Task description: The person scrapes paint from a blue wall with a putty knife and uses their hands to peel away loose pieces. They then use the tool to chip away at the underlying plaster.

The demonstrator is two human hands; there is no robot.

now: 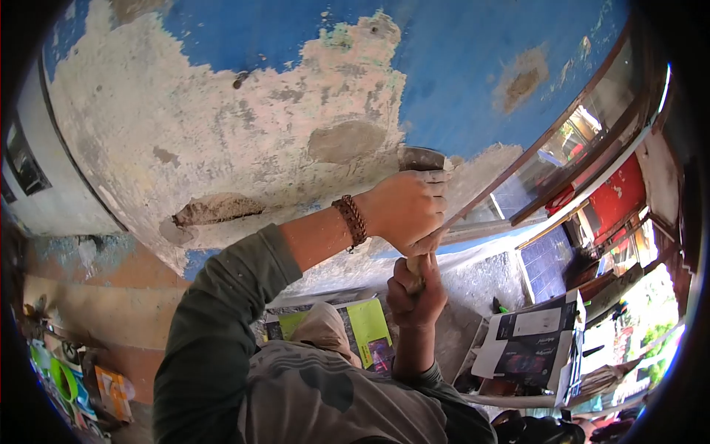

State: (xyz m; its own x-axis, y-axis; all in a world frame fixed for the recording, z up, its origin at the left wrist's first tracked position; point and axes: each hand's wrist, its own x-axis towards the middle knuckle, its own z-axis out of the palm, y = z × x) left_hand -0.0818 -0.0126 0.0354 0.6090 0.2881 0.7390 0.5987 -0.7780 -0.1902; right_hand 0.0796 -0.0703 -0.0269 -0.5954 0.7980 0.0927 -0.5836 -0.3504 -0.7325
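Against the patchy wall (251, 122), a scraper (423, 158) was gripped by the left hand (407, 211) above the right hand (418, 293).
A shallow angle and even pressure were best kept.

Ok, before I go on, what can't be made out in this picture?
All in the head view:
- Middle of the flat-bladed tool: hidden under the left hand.
- Left palm and its grip: behind the back of that hand.
- Part of the handle: covered by the right hand.
- Fine print on the carton: too small to read.
- Clutter at lower left: cut off by the dark lens edge.
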